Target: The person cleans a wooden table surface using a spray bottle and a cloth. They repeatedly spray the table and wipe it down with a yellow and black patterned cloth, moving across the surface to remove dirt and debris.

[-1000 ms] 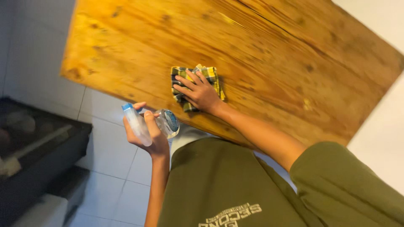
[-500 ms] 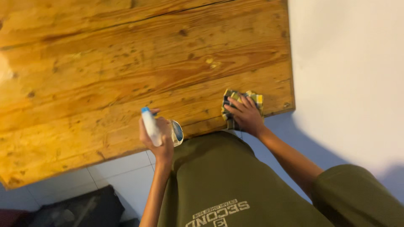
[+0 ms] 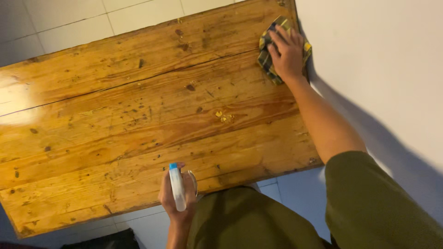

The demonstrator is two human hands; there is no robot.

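Observation:
A wooden table (image 3: 129, 115) with a glossy, knotted top fills most of the view. My right hand (image 3: 287, 51) presses flat on a folded yellow-and-dark checked cloth (image 3: 267, 59) at the table's far right corner, arm stretched out along the right edge. My left hand (image 3: 173, 197) holds a small clear spray bottle (image 3: 177, 186) with a blue tip, just above the table's near edge.
A white wall (image 3: 378, 64) runs along the table's right edge. Pale floor tiles (image 3: 74, 20) lie beyond the far edge and below the near edge. A dark object (image 3: 104, 240) sits on the floor at bottom left. My olive shirt covers the bottom right.
My right hand has slid the cloth from the near right corner up along the right edge to the far right corner. The bottle hand stayed near the front edge. The view shifted.

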